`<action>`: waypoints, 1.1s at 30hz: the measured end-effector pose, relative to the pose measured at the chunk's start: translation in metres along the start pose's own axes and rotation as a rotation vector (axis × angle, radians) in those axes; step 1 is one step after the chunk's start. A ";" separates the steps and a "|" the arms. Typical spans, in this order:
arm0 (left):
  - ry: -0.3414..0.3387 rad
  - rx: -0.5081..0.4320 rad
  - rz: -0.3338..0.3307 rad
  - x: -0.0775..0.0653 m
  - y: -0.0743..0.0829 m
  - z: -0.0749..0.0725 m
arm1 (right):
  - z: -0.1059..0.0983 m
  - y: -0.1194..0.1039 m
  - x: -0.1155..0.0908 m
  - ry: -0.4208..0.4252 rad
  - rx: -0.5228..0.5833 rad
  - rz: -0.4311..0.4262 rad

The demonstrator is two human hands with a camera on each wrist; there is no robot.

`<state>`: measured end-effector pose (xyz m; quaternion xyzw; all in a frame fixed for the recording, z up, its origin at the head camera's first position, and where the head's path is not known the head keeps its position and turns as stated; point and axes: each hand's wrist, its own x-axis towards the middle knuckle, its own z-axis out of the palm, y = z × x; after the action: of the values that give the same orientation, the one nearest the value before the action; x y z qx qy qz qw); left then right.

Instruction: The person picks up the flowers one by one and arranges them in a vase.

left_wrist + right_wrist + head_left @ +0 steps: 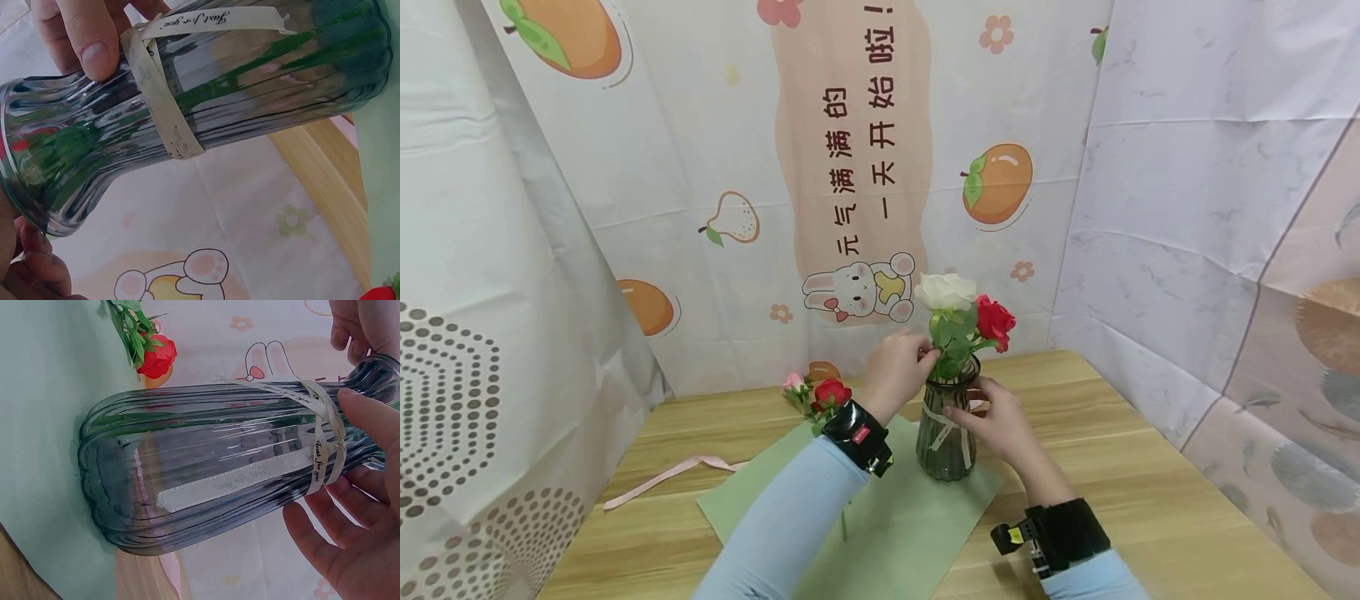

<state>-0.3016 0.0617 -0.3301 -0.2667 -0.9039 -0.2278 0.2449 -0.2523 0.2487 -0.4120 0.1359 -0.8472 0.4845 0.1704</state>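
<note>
A ribbed grey glass vase (pixel 946 433) stands upright on green paper, a "Just for you" ribbon (pixel 164 94) tied round its neck. It holds a white rose (pixel 946 292) and a red rose (pixel 995 322); green stems (pixel 244 69) show through the glass. My right hand (pixel 996 417) grips the vase near its neck from the right, thumb in front and fingers round the far side. At the rim's left, my left hand (pixel 898 367) pinches the white rose's leafy stem; its fingertips (pixel 39 262) show beside the rim in the left wrist view.
On the green paper's (pixel 895 517) far left edge lie another red rose (pixel 831 393) and a small pink rose (pixel 792 382). A pink ribbon (pixel 662 482) trails over the wooden table (pixel 1075 450) at left. Printed curtains (pixel 700 125) hang behind and at both sides.
</note>
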 end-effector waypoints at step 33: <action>0.151 -0.403 -0.057 -0.022 -0.035 -0.048 | 0.002 0.006 0.001 0.008 -0.004 -0.016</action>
<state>-0.2905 0.0014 -0.3151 -0.2669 -0.8264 -0.4300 0.2469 -0.2557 0.2496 -0.4175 0.1405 -0.8463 0.4821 0.1780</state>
